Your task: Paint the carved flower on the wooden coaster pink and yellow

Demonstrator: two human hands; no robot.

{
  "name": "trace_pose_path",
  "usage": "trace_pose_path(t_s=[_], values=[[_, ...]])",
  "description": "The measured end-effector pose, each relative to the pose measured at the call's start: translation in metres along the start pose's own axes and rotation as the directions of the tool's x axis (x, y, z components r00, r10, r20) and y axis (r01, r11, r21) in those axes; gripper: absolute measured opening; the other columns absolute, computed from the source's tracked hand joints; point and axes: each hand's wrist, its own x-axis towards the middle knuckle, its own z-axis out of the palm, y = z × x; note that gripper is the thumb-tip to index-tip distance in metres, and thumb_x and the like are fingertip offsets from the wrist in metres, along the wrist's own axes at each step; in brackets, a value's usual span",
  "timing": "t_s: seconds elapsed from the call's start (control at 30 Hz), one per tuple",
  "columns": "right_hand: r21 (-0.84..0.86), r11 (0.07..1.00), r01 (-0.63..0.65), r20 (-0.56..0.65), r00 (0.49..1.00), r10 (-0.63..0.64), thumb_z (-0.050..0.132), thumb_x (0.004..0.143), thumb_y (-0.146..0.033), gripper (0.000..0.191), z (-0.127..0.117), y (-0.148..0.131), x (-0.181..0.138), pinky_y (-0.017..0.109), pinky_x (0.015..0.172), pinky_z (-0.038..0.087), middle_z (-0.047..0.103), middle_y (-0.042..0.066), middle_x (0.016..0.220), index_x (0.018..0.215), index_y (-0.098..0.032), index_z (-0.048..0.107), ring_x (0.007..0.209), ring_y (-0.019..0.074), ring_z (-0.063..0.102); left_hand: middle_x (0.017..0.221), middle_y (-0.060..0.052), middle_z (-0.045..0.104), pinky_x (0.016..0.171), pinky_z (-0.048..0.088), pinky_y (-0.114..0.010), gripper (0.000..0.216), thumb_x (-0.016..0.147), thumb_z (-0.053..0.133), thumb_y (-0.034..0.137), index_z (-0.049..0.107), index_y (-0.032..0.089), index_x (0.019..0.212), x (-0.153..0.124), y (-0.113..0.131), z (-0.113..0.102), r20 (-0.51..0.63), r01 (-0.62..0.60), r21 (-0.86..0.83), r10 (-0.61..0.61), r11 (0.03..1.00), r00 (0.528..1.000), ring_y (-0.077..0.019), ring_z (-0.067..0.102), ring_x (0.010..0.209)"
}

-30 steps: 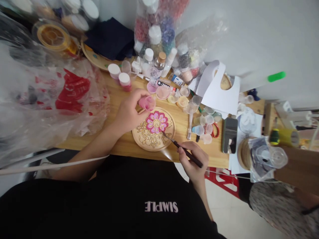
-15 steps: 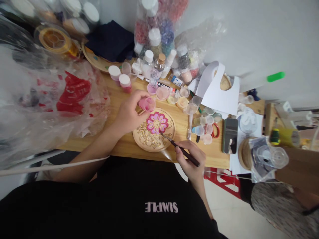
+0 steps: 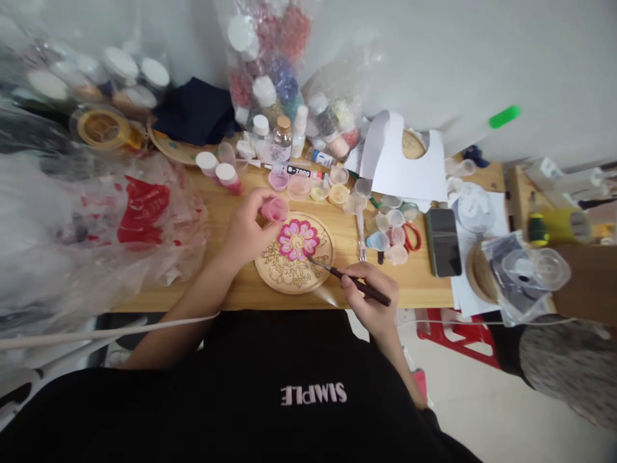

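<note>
My left hand (image 3: 248, 222) grips a small clear cup of pink paint (image 3: 276, 209), tilted above the upper left rim of a round wooden plaque (image 3: 270, 275). Gold outlines of flowers and leaves cover the plaque, and one large flower (image 3: 297, 240) is coloured pink with a dark pink border. In my right hand (image 3: 373, 292) is a paintbrush (image 3: 361, 285) with a dark handle. Its tip points at the lower edge of the pink flower; whether it touches the surface I cannot tell.
Several small paint cups (image 3: 339, 193) stand beyond the plaque, near a glue tube (image 3: 301, 171). To the right are another brush (image 3: 361, 236), red scissors (image 3: 413, 238) and a phone (image 3: 444, 242). Plastic bags (image 3: 159, 212) crowd the left side. A white cable (image 3: 159, 325) crosses my left forearm.
The camera view has shifted, so the bench items appear displaced. Both hands keep their holds, and the brush tip stays by the flower's lower edge.
</note>
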Motion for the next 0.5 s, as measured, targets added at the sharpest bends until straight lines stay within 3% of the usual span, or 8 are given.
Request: trace_pose_path(t_s=[0.1,0.2,0.5], values=[[0.135,0.982,-0.131,-0.1,0.984,0.145,0.068,0.089,-0.028,0.011,0.004,0.01,-0.008,0.026,0.054,0.057,0.075,0.002,0.069,0.081,-0.022,0.073,0.056,0.0153,0.069,0.1,-0.001,0.071,0.081,0.059,-0.031,0.032,0.08,0.067,0.015,0.056,0.025,0.109,0.0,-0.007,0.005,-0.003,-0.014,-0.011,0.014,1.0,1.0,-0.0174,0.069,0.088],[0.23,0.959,-0.168,-0.163,0.964,0.208,0.07,0.088,-0.028,0.01,0.009,0.017,-0.014,0.026,0.054,0.057,0.073,0.0,0.066,0.081,-0.022,0.073,0.054,0.0147,0.069,0.099,-0.001,0.071,0.078,0.059,-0.031,0.035,0.079,0.067,0.014,0.054,0.025,0.11,0.001,-0.014,0.01,0.0,-0.007,-0.05,0.007,0.999,1.0,-0.0173,0.07,0.087],[0.19,0.976,-0.11,-0.097,0.987,0.13,0.069,0.088,-0.023,0.006,0.012,0.019,-0.018,0.027,0.06,0.058,0.077,0.002,0.075,0.087,-0.022,0.075,0.063,0.0155,0.072,0.103,-0.003,0.071,0.081,0.061,-0.032,0.036,0.08,0.066,0.014,0.052,0.024,0.111,0.001,-0.021,0.014,-0.002,0.03,-0.063,-0.03,0.998,1.0,-0.0182,0.071,0.091]])
